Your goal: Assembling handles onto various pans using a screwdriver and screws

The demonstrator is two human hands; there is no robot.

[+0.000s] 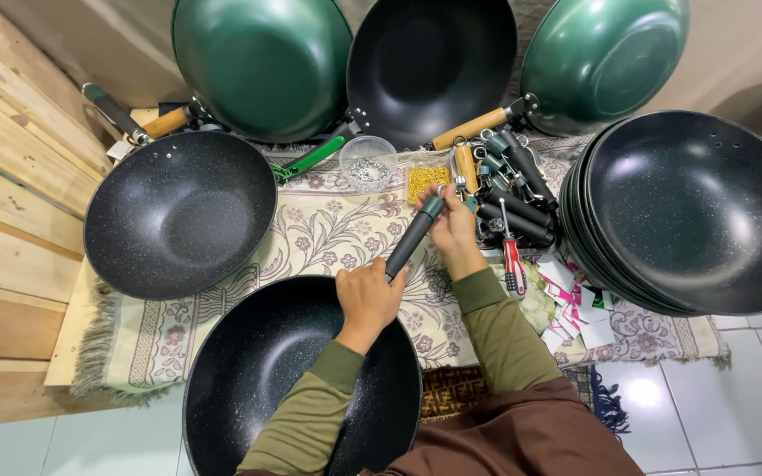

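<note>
A black speckled wok [257, 388] sits nearest on the patterned cloth [328, 231], its dark handle [412, 236] gripped at the rim end by the closed left hand [368, 295] while the right hand [453, 225] pinches the handle's far tip, beside a red screwdriver [512, 261].

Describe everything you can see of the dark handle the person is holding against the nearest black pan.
The slim black cylindrical handle looks plastic or rubber-coated, with a greyish-green cap at its far end. It tilts up and to the right from the rim of the nearest speckled black wok. The left hand grips its lower end; the right hand pinches the cap end. It hangs over the patterned beige cloth.
</note>
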